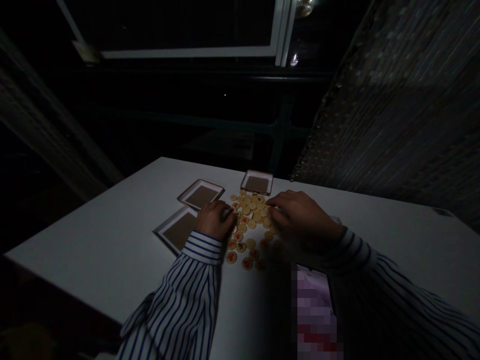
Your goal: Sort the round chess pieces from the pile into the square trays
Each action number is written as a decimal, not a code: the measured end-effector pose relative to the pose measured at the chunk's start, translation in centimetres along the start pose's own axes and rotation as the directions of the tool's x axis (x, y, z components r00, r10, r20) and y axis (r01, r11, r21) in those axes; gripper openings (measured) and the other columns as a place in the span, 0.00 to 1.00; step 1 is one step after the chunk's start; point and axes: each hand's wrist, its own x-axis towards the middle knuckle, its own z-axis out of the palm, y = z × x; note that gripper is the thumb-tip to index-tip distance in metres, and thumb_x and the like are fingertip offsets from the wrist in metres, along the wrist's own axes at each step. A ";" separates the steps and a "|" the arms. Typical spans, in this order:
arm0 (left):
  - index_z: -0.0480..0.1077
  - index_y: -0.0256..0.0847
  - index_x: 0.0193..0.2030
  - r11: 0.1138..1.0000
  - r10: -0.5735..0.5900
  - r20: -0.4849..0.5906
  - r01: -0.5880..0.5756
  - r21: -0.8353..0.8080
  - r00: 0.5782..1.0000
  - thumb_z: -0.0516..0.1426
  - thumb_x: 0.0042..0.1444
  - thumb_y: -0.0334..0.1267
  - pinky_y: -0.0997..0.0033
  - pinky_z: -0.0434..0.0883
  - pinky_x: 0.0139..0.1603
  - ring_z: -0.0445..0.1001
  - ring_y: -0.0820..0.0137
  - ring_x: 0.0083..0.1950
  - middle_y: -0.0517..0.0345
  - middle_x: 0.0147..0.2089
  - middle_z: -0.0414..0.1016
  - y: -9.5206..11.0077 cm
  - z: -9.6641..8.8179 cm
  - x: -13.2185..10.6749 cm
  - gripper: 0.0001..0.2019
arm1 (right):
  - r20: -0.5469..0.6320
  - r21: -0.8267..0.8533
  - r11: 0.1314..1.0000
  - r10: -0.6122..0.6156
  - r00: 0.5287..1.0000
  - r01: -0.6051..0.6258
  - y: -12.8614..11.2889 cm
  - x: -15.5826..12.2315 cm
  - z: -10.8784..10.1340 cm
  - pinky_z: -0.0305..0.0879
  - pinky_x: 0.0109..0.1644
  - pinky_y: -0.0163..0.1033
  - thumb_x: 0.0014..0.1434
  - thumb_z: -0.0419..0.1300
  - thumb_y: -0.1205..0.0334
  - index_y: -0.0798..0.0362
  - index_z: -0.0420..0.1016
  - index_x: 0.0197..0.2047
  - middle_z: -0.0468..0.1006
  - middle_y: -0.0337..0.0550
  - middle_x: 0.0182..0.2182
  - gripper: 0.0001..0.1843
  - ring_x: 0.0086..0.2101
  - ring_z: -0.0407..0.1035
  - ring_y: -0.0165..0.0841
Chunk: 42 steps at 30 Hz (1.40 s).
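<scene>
A heap of round wooden Chinese chess pieces [252, 206], marked in red and black characters or lying blank side up, covers the middle of the white table [123, 235]. My left hand [215, 220] rests at the heap's left edge, fingers curved and thumb apart, close against the pieces. On the opposite side, my right hand [298, 215] reaches in with bent, parted fingers at the right edge. No piece shows clearly within either grasp. Several loose pieces, among them a black-marked piece [241, 246] and a red-marked piece [231, 257], lie nearer to me.
Three shallow box parts stand around the heap: a back tray [257, 183], a left tray [200, 194] and a nearer-left tray [179, 229]. A phone [315, 310] lies in front, its screen partly pixelated. A strand curtain [405, 110] hangs beyond the table's right side.
</scene>
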 end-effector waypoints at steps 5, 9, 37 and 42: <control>0.75 0.43 0.39 0.996 -0.058 0.015 0.057 0.070 0.998 0.55 0.48 0.48 0.55 0.66 0.51 0.69 0.56 0.50 0.49 0.50 0.71 -0.1 0.4 -0.1 0.16 | -0.027 0.074 0.997 0.017 1.000 -0.015 -1.1 2.3 2.0 0.57 0.45 0.40 0.59 0.47 0.61 0.52 0.73 0.43 0.75 0.45 0.40 0.15 0.41 0.66 0.36; 0.75 0.45 0.39 0.992 -0.092 0.050 0.087 0.088 0.995 0.55 0.47 0.49 0.53 0.64 0.53 0.67 0.55 0.53 0.50 0.53 0.69 0.3 0.3 -0.3 0.16 | -0.072 0.124 0.990 0.080 0.994 -0.071 -1.5 3.0 4.4 0.55 0.47 0.40 0.60 0.47 0.63 0.53 0.71 0.45 0.73 0.44 0.45 0.16 0.45 0.64 0.35; 0.75 0.45 0.33 0.968 -0.164 -0.077 0.176 0.178 0.983 0.58 0.43 0.49 0.50 0.63 0.51 0.65 0.53 0.52 0.50 0.49 0.71 1.5 2.6 -0.6 0.14 | -0.128 0.102 0.993 0.065 0.990 -0.052 -1.6 2.0 7.7 0.51 0.51 0.45 0.59 0.48 0.64 0.53 0.70 0.47 0.69 0.48 0.51 0.16 0.51 0.59 0.37; 0.76 0.44 0.32 0.965 -0.174 -0.061 0.182 0.190 0.983 0.57 0.44 0.50 0.50 0.62 0.51 0.65 0.53 0.52 0.50 0.50 0.71 1.6 2.6 -0.5 0.14 | -0.126 0.111 0.993 0.062 0.990 -0.048 -1.6 2.0 7.8 0.51 0.51 0.45 0.59 0.48 0.64 0.53 0.70 0.47 0.69 0.47 0.51 0.16 0.50 0.59 0.38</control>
